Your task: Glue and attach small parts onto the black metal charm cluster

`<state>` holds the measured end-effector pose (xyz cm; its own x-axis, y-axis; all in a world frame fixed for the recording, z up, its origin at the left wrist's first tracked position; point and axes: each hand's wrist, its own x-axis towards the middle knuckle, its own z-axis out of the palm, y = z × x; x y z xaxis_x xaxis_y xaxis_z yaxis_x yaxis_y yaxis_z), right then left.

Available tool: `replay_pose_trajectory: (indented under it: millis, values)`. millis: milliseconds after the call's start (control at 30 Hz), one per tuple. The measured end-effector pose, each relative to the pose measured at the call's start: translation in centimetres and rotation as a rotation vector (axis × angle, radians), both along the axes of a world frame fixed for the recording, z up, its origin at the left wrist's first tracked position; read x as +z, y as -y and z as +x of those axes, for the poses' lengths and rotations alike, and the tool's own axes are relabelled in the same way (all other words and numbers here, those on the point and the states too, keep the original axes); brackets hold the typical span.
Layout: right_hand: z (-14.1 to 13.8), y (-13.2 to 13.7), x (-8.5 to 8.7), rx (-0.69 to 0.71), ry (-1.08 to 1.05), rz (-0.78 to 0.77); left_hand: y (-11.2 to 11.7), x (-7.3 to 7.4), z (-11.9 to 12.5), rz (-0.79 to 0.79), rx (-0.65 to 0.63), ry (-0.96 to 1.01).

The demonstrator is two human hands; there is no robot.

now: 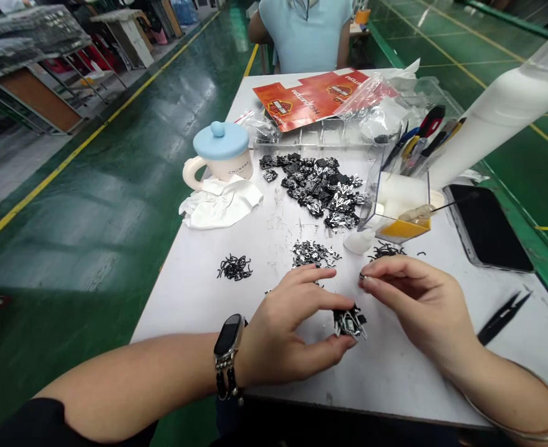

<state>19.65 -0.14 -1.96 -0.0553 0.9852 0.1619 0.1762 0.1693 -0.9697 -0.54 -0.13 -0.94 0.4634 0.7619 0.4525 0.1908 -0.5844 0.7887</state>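
Observation:
My left hand (297,323) grips a small black part with silver metal pieces (350,323) between thumb and index finger, just above the white table (199,298). To its right, my right hand (418,304) pinches a tiny dark piece (362,277) at its fingertips, apart from the black part. Past my hands lie a pile of small silver metal bits (314,253) and a pile of thin black curved pieces (386,250). A similar black pile (235,267) sits to the left. Farther back is a heap of black-and-silver parts (320,183).
Black tweezers (502,318) and a phone (491,226) lie at right. Behind them stand a clear tool holder (402,211) and a white bottle (511,105). A lidded mug (222,152) and tissue (220,203) are at left. A person (306,34) sits beyond the table.

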Motion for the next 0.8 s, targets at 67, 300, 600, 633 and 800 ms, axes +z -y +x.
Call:
replay_pose_trajectory:
  millis: [67,300,600,633,800]
  values:
    - [-0.2,0.2,-0.1,0.095,-0.226,-0.204,0.0,0.2,-0.1,-0.013,-0.014,0.002]
    - [-1.2,0.7,-0.5,0.276,-0.461,-0.406,0.0,0.3,-0.1,-0.039,-0.146,0.104]
    - [0.5,0.9,0.2,0.239,0.451,0.555,-0.3,0.5,-0.3,-0.271,-0.282,0.180]
    - [0.8,0.6,0.3,0.296,0.525,0.624,-0.3,0.5,-0.3,-0.288,-0.291,0.185]
    - [2.2,-0.2,0.9,0.431,0.738,0.777,-0.3,0.3,-0.3,-0.324,-0.279,0.186]
